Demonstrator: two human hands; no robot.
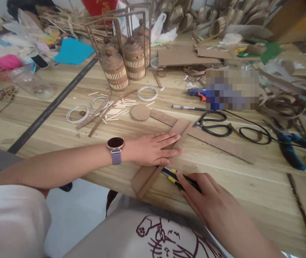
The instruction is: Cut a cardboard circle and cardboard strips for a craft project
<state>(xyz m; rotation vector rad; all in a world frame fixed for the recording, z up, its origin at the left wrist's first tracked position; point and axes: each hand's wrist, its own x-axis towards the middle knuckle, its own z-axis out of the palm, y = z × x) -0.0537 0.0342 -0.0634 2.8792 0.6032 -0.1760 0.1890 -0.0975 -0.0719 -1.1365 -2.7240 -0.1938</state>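
My left hand (153, 148), with a watch on the wrist, lies flat with fingers stretched out on a brown cardboard strip (144, 177) near the table's front edge. A second, longer strip (223, 143) crosses under it and runs to the right. My right hand (209, 202) is closed round a yellow and black utility knife (172, 175), whose tip touches the strip's right edge just below my left hand.
Black scissors (213, 127), a pen (187, 107), a blue glue gun (196, 93) and blue-handled pliers (292, 147) lie to the right. A cardboard disc (140, 112), white rings (147, 93), thin sticks and woven lidded jars (115, 71) stand farther back. Cardboard scraps crowd the far side.
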